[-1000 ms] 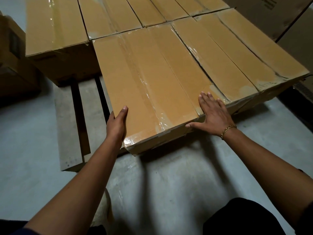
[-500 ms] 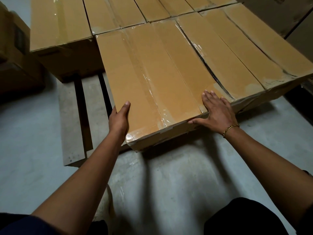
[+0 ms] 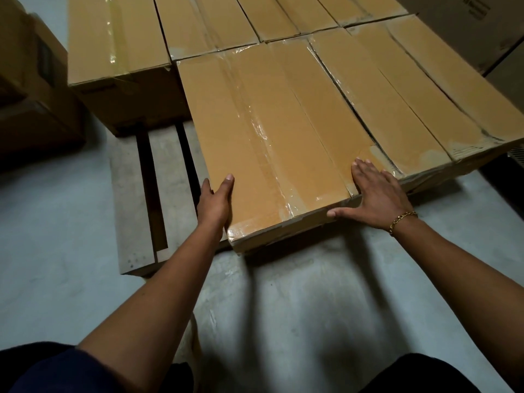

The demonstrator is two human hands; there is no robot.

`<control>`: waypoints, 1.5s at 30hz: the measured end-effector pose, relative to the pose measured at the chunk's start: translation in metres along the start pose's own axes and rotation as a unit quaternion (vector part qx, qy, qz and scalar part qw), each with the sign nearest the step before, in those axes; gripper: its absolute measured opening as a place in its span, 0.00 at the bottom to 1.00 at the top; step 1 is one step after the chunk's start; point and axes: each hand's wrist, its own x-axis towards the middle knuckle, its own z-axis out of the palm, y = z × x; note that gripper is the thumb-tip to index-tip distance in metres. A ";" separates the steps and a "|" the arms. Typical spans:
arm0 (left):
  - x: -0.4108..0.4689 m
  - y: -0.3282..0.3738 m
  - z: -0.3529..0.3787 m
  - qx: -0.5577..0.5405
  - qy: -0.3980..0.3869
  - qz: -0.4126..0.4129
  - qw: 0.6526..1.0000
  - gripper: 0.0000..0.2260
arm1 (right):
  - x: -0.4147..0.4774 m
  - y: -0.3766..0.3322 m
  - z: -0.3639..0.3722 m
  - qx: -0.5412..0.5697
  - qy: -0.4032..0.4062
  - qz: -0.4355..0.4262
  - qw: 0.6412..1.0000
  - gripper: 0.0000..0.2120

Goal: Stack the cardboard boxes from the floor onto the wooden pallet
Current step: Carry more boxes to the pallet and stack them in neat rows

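Two hands are on the near cardboard box (image 3: 269, 143). Left hand (image 3: 215, 202): palm flat against the box's left side, thumb lying over the top edge, fingers extended, nothing clasped. Right hand (image 3: 377, 194): spread flat on the near right corner of the top, fingers straight, thumb along the front edge. A gold chain bracelet (image 3: 402, 219) sits on the right wrist.

Near cardboard box: lies on the wooden pallet (image 3: 127, 199), long axis running away from the camera. Flaps closed, centre seam under clear tape; contents not visible. Its right side is just beside the neighbouring box (image 3: 402, 114), with a narrow dark gap between them. That one is also taped shut.

Behind: back row of boxes (image 3: 226, 21), all sealed, tops level with the near one. Left rear box (image 3: 119, 38) sits on the pallet's far left corner.

Pallet: bare slats show to the left of the near box, with dark gaps between the boards.

Surface and room: grey concrete floor (image 3: 283, 307), scuffed, shadowed under the arms. Dark cartons (image 3: 28, 80) stand at the left edge; a large carton (image 3: 467, 21) with faint print is at upper right.
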 end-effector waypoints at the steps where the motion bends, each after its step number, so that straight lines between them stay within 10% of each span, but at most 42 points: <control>1: -0.004 0.004 -0.005 0.014 -0.001 -0.010 1.000 0.40 | -0.004 -0.003 -0.007 0.008 -0.008 0.001 1.000 0.67; 23: -0.210 0.122 -0.467 0.139 0.188 -0.066 0.970 0.34 | -0.101 -0.410 -0.260 0.302 -0.205 -0.158 0.918 0.44; 45: -0.037 -0.097 -0.877 0.076 0.191 -0.231 0.951 0.36 | -0.063 -0.928 -0.085 0.387 -0.353 -0.086 0.847 0.38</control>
